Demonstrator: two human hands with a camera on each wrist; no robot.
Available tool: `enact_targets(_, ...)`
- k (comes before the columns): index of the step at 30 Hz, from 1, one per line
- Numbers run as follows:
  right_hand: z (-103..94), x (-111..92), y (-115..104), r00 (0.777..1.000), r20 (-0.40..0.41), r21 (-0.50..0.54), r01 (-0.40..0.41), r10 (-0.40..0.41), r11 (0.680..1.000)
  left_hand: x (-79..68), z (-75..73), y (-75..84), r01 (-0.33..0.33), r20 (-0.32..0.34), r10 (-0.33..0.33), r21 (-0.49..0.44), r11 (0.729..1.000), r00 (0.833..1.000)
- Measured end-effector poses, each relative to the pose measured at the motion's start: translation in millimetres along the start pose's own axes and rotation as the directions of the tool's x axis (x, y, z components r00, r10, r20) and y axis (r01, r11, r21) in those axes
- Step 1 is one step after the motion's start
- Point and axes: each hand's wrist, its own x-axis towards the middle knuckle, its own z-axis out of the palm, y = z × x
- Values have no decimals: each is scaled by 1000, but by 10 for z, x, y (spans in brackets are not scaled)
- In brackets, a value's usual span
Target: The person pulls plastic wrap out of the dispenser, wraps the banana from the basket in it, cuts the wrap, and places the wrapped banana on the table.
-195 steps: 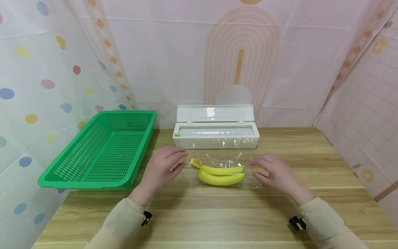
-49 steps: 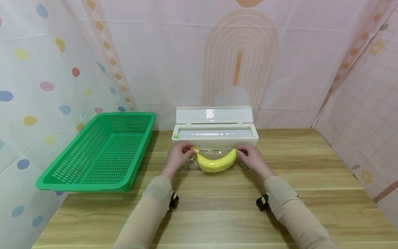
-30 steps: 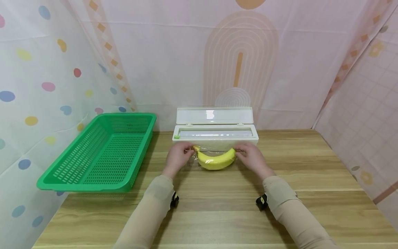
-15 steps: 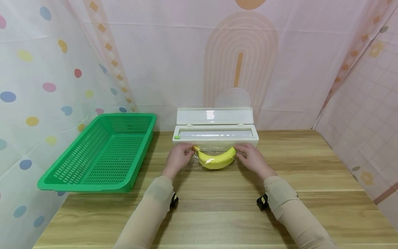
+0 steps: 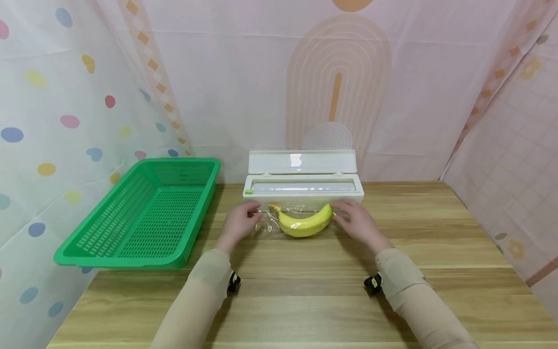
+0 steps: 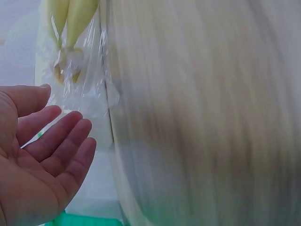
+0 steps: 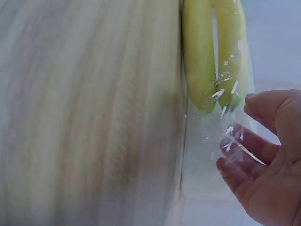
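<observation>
A pair of yellow bananas [image 5: 305,227] wrapped in clear plastic film [image 5: 267,223] is at the middle of the table, before the film dispenser [image 5: 302,196]. To the left of their stem end my left hand [image 5: 241,219] has its fingers loosely bent, thumb apart. In the left wrist view that hand [image 6: 51,155] holds nothing, and loose film hangs just beyond its fingertips. At the bananas' tips is my right hand [image 5: 355,220]. The right wrist view has its thumb and fingers [image 7: 247,148] apart, with film lying over the fingertips.
The white dispenser has its lid [image 5: 302,162] raised, a film roll [image 5: 303,187] inside and a green slider [image 5: 249,191] at its left end. A green perforated basket [image 5: 183,252] stands at the left. Patterned cloth [image 5: 226,87] hangs behind the wooden table [image 5: 296,305].
The bananas, now film-wrapped, are nearer the dispenser than several seconds ago. In the last half second my left hand has let go of the film end and moved left; my right hand has loosened slightly.
</observation>
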Motion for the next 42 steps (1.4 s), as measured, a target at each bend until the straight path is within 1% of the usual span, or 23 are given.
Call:
enact_targets(3, -55, -6, -6, 999, -43, 8, 18, -17, 1000, 3, -66, -36, 17, -18, -17, 8, 1000, 1000)
enact_targets(5, -91, -6, -12, 997, -70, 7, 35, -34, 999, 10, -111, -42, 29, -39, -29, -5, 1000, 999)
enact_targets(8, -140, 0, -34, 993, -108, 0, 50, -50, 999, 18, -170, -25, 38, -84, -39, -16, 999, 996)
enact_targets(12, -168, 17, -77, 985, -154, 0, 76, -75, 997, 30, -231, 10, 71, -135, -74, -30, 997, 988)
enact_targets(15, -157, 35, -113, 975, -197, 13, 107, -103, 994, 56, -260, 33, 85, -160, -91, -43, 995, 983)
enact_targets(18, -132, 52, -156, 959, -249, 25, 143, -132, 989, 101, -273, 42, 80, -186, -89, -57, 995, 979)
enact_targets(22, -87, 78, -226, 942, -301, 46, 169, -148, 985, 148, -283, 36, 76, -198, -93, -95, 993, 976)
enact_targets(28, 0, 118, -321, 940, -314, 98, 169, -130, 981, 209, -257, -38, 96, -171, -127, -178, 979, 977)
enact_targets(34, 80, 156, -416, 948, -293, 144, 174, -126, 974, 261, -220, -77, 136, -139, -187, -314, 940, 973)
enact_targets(36, 110, 166, -445, 950, -283, 157, 182, -132, 971, 274, -214, -81, 144, -136, -200, -342, 929, 970)
enact_targets(42, 196, 186, -512, 950, -273, 178, 206, -153, 962, 301, -192, -100, 133, -142, -209, -416, 899, 967)
